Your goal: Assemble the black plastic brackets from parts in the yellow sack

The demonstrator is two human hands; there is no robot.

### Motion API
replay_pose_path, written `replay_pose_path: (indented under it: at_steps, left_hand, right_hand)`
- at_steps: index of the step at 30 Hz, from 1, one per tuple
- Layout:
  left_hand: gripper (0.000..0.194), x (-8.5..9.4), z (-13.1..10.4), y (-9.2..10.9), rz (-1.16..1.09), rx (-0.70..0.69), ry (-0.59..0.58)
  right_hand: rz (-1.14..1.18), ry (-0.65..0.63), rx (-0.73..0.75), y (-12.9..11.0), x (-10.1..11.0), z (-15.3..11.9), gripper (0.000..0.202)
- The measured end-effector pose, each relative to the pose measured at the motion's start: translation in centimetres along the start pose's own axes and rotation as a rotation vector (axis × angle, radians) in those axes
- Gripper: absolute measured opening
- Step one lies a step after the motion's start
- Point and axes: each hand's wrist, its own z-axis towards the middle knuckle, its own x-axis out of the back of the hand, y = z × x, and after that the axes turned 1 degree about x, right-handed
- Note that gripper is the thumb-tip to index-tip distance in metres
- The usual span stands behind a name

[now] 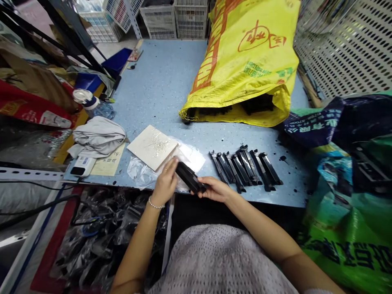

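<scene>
A black plastic part (190, 177), long and narrow, is held between my two hands over the table's front edge. My left hand (167, 178) grips its upper left end, with a beaded bracelet on the wrist. At the lower right end, the fingers of my right hand (213, 189) close on it. Just beyond my left hand lies a square pale board (152, 147) with many tiny shiny bits on top, resting on crumpled clear plastic. Right of my hands, several similar black parts (245, 165) lie side by side in a row.
A yellow woven sack (245, 61) lies with its mouth facing me, dark pieces inside. On the left are a grey cloth (98, 136), a white device (83, 165) and a water bottle (92, 104). Green bags (346, 228) stand at right; bagged black parts (107, 241) sit below the table.
</scene>
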Motion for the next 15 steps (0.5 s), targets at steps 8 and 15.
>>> replay_pose_path:
  at_steps: [8, 15]
  left_hand:
    - [0.059, 2.6, -5.6, 6.0, 0.012, -0.069, -0.175]
    - [0.035, 12.9, -18.3, -4.5, 0.375, 0.445, -0.244]
  right_hand:
    - [-0.588, -0.117, 0.339, 0.1, -4.8, -0.7, 0.062]
    - [-1.682, 0.647, 0.308, -3.8, -1.3, -6.7, 0.036]
